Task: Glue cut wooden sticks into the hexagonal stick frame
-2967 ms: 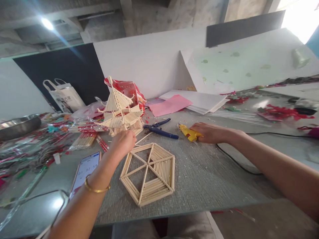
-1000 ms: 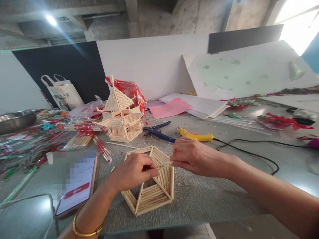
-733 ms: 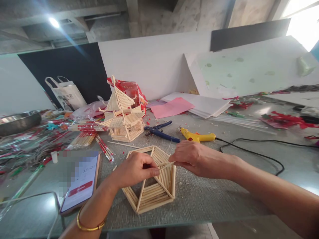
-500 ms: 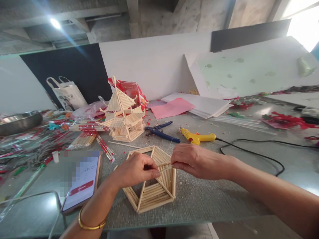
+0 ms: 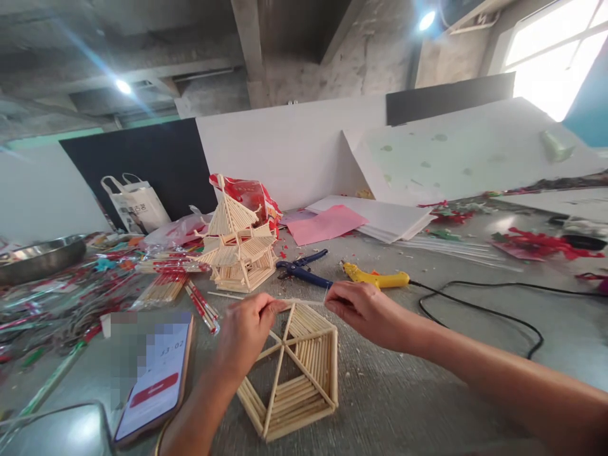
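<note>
Currently, a thin pale stick [image 5: 306, 302] is held between two sets of fingers: on one side it is pinched by the thumb and forefinger of the left hand [image 5: 247, 332], pressed together; on the other it is gripped by the bunched fingertips of the right hand [image 5: 363, 310], though how they meet around it is partly hidden by the hand itself. The stick is held across the far edge of the hexagonal frame [image 5: 284, 342]; whether that edge is touched cannot be told. Three of the frame's sections, on its right and near sides, are filled with rows of sticks [image 5: 313, 358], while its far-left part is partly covered by the left hand. Just beyond the frame, blue-handled pliers [image 5: 304, 273] are laid down; past its far-right corner a yellow glue gun [image 5: 377, 278] is placed, and past its far-left corner a tiered stick pagoda [image 5: 230, 253] is stood upright. To the left of the frame a phone [image 5: 161, 380] is set, and well beyond the frame a pink sheet [image 5: 327, 224] is laid over white sheets [image 5: 392, 218]
</note>
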{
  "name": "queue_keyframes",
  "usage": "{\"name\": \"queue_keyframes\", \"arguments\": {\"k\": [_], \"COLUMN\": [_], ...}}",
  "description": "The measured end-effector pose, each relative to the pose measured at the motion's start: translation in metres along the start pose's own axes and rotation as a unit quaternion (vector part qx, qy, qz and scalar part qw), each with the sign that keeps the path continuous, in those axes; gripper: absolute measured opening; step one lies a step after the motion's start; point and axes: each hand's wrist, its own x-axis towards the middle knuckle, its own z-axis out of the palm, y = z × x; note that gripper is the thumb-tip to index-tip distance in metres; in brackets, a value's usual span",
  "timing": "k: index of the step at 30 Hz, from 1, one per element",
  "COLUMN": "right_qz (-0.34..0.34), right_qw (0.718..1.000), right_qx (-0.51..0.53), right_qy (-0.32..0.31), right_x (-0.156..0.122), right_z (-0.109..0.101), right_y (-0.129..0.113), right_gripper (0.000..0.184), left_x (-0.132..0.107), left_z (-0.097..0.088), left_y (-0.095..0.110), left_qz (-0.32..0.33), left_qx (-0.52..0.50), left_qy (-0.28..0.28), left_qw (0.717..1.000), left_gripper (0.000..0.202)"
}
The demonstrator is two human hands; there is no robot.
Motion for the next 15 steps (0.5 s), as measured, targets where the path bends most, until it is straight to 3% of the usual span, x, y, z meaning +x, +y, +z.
{"name": "queue_keyframes", "arguments": {"k": [3, 5, 10, 15], "right_qz": [0.069, 0.094, 0.107, 0.045], "right_qw": [0.997, 0.995, 0.993, 0.998], "right_qx": [0.016, 0.032, 0.055, 0.047], "right_qy": [0.01, 0.005, -0.006, -0.016], "right_x": [0.002, 0.004, 0.006, 0.004], "right_z": [0.005, 0.006, 0.006, 0.008], "right_y": [0.003, 0.006, 0.01, 0.009], "right_gripper": [0.019, 0.018, 0.018, 0.015], "left_x": [-0.003, -0.003, 0.003, 0.009], "left_z": [-0.001, -0.003, -0.005, -0.006], "left_y": [-0.003, -0.008, -0.019, -0.027], "left_qz": [0.028, 0.018, -0.048, -0.045], "left_qx": [0.048, 0.02, -0.019, 0.155], "left_qy": [0.114, 0.147, 0.137, 0.12], "left_qw": [0.992, 0.989, 0.989, 0.979], "left_gripper": [0.031, 0.028, 0.028, 0.032]}}
